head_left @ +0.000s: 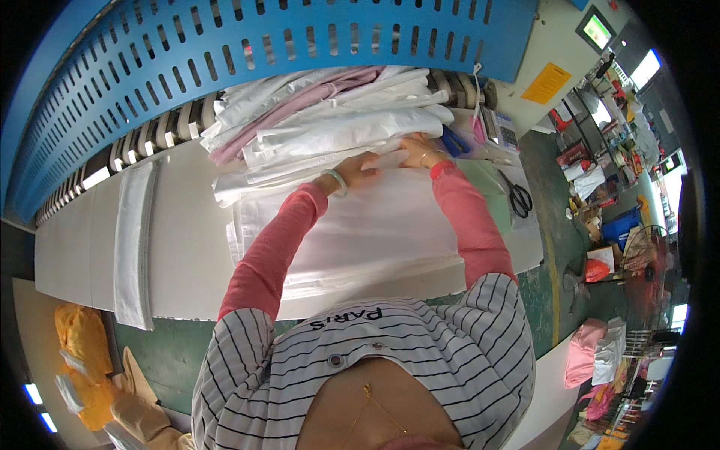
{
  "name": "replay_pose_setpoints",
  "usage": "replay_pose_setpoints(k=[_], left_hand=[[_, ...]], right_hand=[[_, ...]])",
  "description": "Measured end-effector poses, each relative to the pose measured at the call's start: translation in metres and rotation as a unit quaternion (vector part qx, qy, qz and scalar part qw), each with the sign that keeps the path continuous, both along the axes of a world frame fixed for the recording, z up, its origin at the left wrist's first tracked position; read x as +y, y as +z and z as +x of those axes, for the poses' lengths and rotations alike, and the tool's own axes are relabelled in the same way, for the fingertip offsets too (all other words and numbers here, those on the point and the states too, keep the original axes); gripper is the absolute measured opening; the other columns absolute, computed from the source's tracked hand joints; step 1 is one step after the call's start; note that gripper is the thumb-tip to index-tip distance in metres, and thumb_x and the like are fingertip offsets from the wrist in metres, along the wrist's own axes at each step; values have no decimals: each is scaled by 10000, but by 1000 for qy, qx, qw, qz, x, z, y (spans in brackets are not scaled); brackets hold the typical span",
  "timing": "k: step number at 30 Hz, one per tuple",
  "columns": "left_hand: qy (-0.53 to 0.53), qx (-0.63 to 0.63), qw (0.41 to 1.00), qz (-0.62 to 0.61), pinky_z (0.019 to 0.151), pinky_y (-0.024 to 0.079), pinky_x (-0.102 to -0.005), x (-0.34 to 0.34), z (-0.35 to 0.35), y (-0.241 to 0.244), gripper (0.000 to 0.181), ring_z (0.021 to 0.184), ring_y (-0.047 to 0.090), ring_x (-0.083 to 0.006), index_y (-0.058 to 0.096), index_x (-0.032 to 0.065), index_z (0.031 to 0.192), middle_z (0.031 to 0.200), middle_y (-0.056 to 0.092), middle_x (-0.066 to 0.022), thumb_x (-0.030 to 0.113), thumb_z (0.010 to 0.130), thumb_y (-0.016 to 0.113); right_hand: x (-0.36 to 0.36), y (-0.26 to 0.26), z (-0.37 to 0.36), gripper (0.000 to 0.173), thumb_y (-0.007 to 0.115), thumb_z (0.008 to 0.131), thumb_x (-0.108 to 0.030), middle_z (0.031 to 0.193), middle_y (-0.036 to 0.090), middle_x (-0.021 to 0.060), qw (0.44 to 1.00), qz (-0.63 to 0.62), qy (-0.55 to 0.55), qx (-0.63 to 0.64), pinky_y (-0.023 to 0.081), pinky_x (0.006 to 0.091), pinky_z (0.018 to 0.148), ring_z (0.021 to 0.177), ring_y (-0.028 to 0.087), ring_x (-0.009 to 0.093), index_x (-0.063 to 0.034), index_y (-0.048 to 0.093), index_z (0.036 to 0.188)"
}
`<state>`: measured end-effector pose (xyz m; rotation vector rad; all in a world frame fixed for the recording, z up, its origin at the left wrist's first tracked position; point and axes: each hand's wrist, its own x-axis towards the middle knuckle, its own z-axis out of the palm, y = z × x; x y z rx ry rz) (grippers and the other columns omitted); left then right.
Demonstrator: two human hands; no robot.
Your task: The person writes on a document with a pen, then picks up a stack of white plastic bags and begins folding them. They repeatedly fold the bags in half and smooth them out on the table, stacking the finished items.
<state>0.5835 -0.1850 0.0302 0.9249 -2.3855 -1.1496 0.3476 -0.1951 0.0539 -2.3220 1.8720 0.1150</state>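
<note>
A flat white cloth (pixel 371 225) with a faint sheen lies across the table before me. At its far side, folded white fabric (pixel 349 132) is heaped in several layers. My left hand (pixel 357 171), a pale bangle at its wrist, is over the near folds with thumb and fingers apart. Farther right, my right hand (pixel 419 151) reaches into the edge of the heap. Its fingertips are partly lost against the white cloth, so whether they pinch it is unclear. A mauve cloth (pixel 315 107) runs through the back of the heap.
Blue slotted machine guard (pixel 337 39) overhangs the far edge, above belt rollers (pixel 163 135). Black-handled scissors (pixel 518 197), green sheet (pixel 484 188), blue tool (pixel 454 140) and calculator (pixel 506 135) lie right. A folded white strip (pixel 135 242) overhangs the table's near edge. Standing fan (pixel 647 264) at right.
</note>
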Motion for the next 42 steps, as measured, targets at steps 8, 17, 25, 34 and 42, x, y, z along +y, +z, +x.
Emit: replay_pose_setpoints(k=[8,17,25,34,42], left_hand=[[52,-254,945,-200,1043,243,-332,-31,47,-17,534,1246,341,-252,331,105,1327,1355,365,-70,315,853,459],[69,34,991,108,715,459,-287,-36,76,52,596,809,595,-162,594,4,1043,899,642,-71,362,590,744],[199,-106,971,-73,813,468,-362,-6,276,94,592,907,597,-258,593,28,1049,1020,614,-144,408,614,725],[336,-58,765,-546,647,457,-321,72,258,219,167,708,560,-254,626,45,788,815,578,-95,140,674,703],[417,222,862,-183,671,404,-365,203,251,47,64,670,484,-183,530,81,745,731,496,-30,56,775,581]], right_hand=[[-3,-10,-5,162,615,698,-152,838,587,108,966,-77,31,-245,434,386,713,832,560,298,-72,551,824],[10,130,78,138,633,683,-80,802,633,56,890,-353,222,-187,453,382,677,759,598,250,-104,641,818],[46,253,22,183,626,778,-168,885,650,86,836,-423,198,-288,484,272,694,785,627,188,-79,656,934],[51,181,-81,188,591,800,-134,923,643,94,860,-400,29,-315,460,255,724,849,609,173,-59,650,963],[229,52,-82,157,533,786,-57,953,639,76,883,-316,-122,-325,383,356,905,989,553,228,-67,664,871]])
